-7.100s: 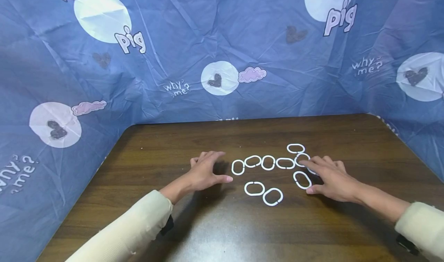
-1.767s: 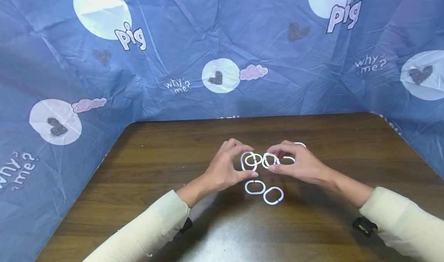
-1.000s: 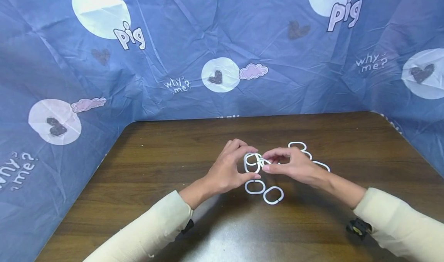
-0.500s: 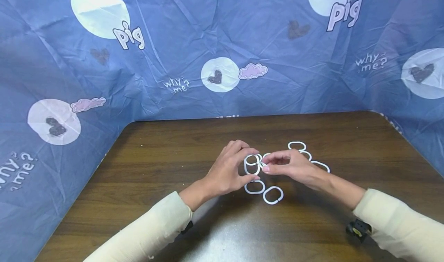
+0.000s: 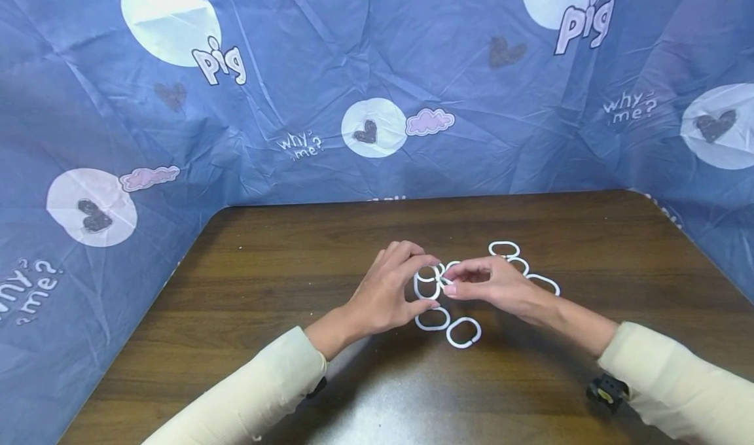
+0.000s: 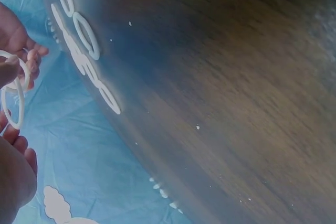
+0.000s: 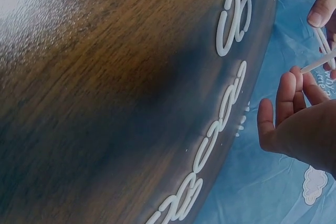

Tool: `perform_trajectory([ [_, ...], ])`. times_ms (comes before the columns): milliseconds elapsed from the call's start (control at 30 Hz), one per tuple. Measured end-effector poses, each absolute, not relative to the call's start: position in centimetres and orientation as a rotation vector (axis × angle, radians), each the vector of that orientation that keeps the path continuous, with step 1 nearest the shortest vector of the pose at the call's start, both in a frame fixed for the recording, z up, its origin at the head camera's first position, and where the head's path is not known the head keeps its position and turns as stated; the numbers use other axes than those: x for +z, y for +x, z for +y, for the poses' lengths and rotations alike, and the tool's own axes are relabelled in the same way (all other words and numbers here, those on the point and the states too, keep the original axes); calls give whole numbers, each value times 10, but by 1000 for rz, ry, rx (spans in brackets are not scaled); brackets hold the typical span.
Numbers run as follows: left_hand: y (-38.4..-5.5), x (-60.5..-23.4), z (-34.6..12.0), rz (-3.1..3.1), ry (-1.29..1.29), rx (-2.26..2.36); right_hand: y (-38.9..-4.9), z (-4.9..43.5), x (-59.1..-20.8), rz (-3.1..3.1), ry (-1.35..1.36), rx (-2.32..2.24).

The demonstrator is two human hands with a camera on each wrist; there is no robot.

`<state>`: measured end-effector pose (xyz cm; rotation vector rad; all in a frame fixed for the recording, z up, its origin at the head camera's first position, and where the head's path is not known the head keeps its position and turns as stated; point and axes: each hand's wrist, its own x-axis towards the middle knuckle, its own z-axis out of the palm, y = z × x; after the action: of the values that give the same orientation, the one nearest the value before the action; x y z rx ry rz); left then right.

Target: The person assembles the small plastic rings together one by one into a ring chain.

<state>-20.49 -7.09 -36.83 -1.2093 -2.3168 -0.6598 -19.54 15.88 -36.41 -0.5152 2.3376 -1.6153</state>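
White ring [image 5: 427, 298], raised above the brown table [image 5: 265, 262]: through the head camera I see the left hand [image 5: 383, 291] pinching it, thumb at the near end and a fingertip at the far end. Facing it, the right hand [image 5: 512, 284] pinches a second ring [image 5: 446, 280], turned nearly edge-on to me. Both meet between the hands — whether they are linked I cannot tell. Two loose rings [image 5: 432, 329] lie on the table on the near side, side by side. Off to the right I count three more rings [image 5: 503, 242] in a curve, the last partly behind the right hand. Patterned blue cloth [image 5: 294, 91] hangs behind the table.

Switching to the left wrist camera, I find the held rings crossing at the left edge of my view, against the cloth, with parts of both hands around them. On the table, the loose pair lies beside a longer row.

My right wrist camera shows the right hand with a ring at its fingertips, its other fingers loosely extended — and the left hand's thumb against the ring above.
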Motion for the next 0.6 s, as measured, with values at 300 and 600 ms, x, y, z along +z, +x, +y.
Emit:
perform_trajectory([
  [300, -206, -370, -70, -2306, -1237, -606, -194, 156, -366, 2346, -491, -1603],
  [600, -206, -373, -72, -2309, -1236, -608, -196, 153, -363, 2286, -526, -1643],
])
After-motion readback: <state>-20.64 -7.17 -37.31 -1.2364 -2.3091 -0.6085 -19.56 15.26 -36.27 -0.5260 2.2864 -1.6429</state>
